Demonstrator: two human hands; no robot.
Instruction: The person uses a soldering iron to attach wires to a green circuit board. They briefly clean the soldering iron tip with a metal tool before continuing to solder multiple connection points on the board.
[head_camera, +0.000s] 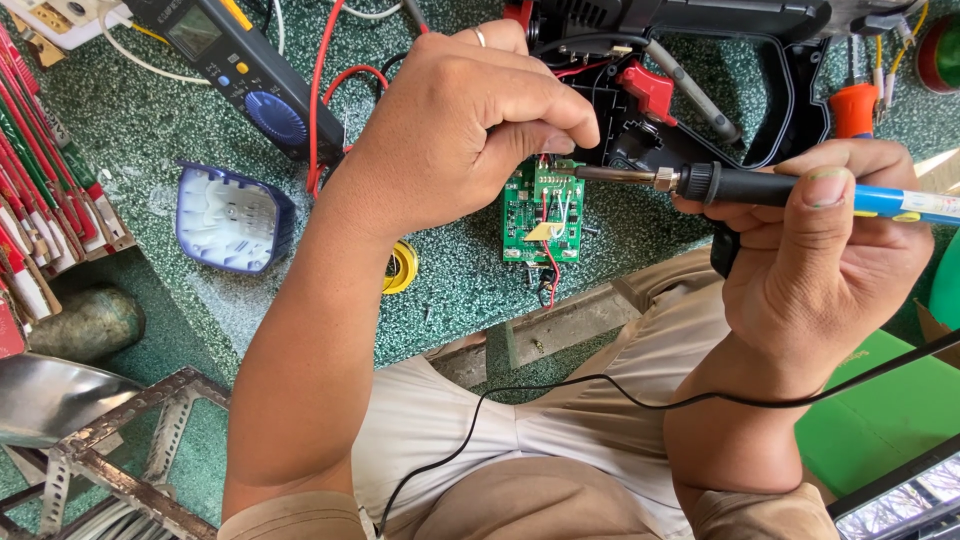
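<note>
My right hand grips a soldering iron with a black collar and blue handle; its metal tip touches the top edge of a small green circuit board lying on the green speckled bench. My left hand, a ring on one finger, is pinched shut just above the board's top edge; what its fingertips hold is hidden, though red wires run under it. A black cord trails from the iron across my lap.
A multimeter with red leads lies at top left, with a blue plastic housing below it. A yellow tape roll sits beside my left forearm. An opened black tool casing lies behind the board. A metal frame stands lower left.
</note>
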